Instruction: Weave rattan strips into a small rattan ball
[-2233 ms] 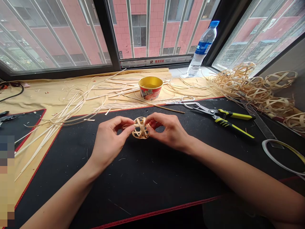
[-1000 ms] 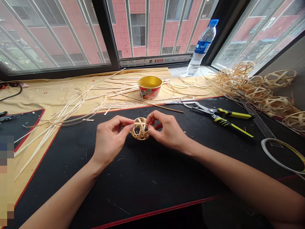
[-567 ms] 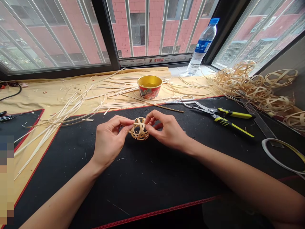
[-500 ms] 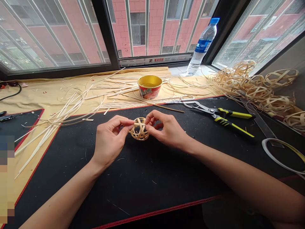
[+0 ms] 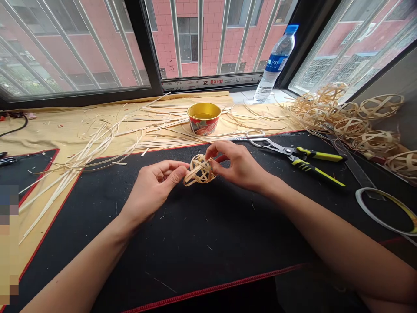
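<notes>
Right hand [image 5: 236, 163]: clenched, your fingers grasping the woven bamboo ball [image 5: 200, 169] from its right side.
Left hand [image 5: 153, 187]: half-open, your thumb at the ball's left edge; contact cannot be told.
Ball: held up between your hands, above the black mat [image 5: 163, 265].
Nearby: yellow-handled snips [image 5: 301, 157] beyond your right hand; loose bamboo strips [image 5: 97, 150] beyond your left.

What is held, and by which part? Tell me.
The right hand grips a woven strip ball on its right side; the left hand sits at its left edge, and whether it grips cannot be told.
</notes>
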The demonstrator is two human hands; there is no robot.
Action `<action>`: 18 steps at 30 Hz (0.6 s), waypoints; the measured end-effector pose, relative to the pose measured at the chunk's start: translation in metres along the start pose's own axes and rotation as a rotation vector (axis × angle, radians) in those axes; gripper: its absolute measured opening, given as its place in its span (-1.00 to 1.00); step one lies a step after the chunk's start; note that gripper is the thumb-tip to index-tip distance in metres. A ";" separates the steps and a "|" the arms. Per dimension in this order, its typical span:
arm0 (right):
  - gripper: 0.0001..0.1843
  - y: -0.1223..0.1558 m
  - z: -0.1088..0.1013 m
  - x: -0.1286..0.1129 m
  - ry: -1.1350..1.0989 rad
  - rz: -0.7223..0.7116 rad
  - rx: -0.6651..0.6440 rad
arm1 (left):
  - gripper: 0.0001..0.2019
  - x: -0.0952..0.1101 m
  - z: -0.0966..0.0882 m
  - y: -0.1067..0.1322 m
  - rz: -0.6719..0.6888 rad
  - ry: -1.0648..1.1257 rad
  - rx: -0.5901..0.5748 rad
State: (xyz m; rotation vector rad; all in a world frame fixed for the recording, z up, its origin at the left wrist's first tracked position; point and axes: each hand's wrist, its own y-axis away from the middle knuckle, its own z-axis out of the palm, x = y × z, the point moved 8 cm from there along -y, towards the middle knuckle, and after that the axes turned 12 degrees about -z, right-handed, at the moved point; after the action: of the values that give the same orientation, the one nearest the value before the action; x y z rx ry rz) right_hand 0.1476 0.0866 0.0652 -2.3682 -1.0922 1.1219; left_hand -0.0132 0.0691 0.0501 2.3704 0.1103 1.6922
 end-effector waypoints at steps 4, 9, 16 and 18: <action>-0.86 0.002 -0.002 0.007 -0.104 -0.013 0.055 | -0.72 -0.010 0.011 -0.002 -0.118 -0.039 -0.175; -0.87 0.001 0.000 0.002 -0.167 -0.080 0.068 | -0.78 -0.013 0.024 0.002 -0.178 -0.045 -0.360; -0.90 0.000 0.008 0.002 -0.247 -0.040 0.014 | -0.86 -0.021 0.035 0.007 -0.310 0.111 -0.427; -0.90 0.000 0.009 0.003 -0.290 -0.030 0.006 | -0.88 -0.023 0.037 0.008 -0.325 0.134 -0.428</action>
State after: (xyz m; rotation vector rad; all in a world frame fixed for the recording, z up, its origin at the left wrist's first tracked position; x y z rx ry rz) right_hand 0.1416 0.0886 0.0578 -2.2240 -1.2080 1.4895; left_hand 0.0133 0.0517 0.0197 1.8194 0.1329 1.5351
